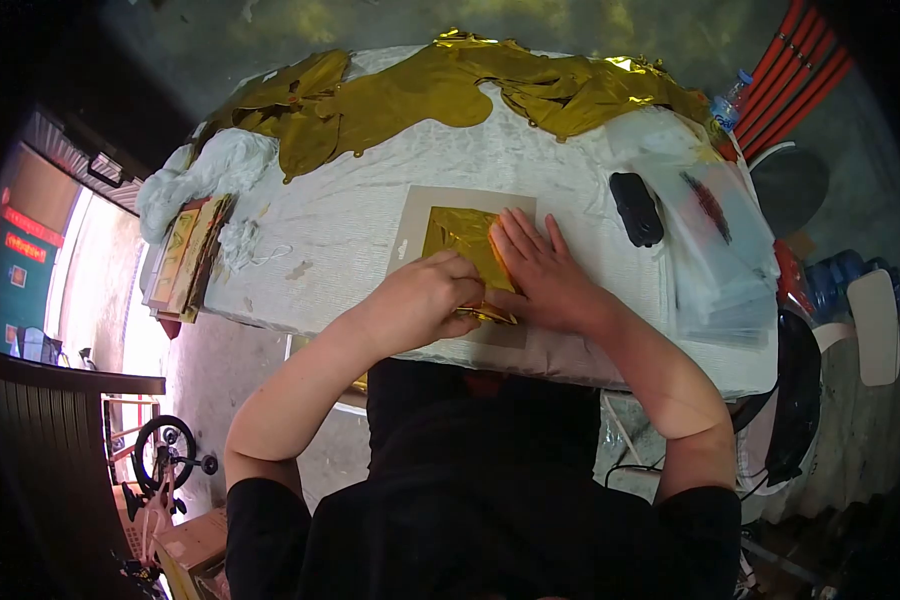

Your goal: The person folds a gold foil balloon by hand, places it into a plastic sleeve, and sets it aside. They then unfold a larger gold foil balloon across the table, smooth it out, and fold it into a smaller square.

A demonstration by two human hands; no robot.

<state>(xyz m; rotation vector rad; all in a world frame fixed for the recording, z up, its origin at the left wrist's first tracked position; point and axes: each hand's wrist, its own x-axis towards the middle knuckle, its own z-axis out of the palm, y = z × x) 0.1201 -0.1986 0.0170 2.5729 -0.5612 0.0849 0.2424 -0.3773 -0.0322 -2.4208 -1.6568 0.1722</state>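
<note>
A folded piece of shiny gold foil [454, 230] lies on a grey-brown card [417, 205] with a hang hole, near the front edge of the table. My left hand [432, 300] has its fingers curled in a pinch at the foil's lower part, its fingertips partly hidden. My right hand [550, 275] lies flat with fingers spread, resting across the foil's right edge and the card. Across the far side of the table spread several flat, uninflated gold foil balloons [400, 100].
The white-covered table [330, 235] also bears a black case [636, 209], clear plastic sleeves [715, 270] at right, and white string [235, 160] beside stacked card packs [190, 255] at left. A plastic bottle [732, 100] and red tubes [792, 65] are at the far right corner.
</note>
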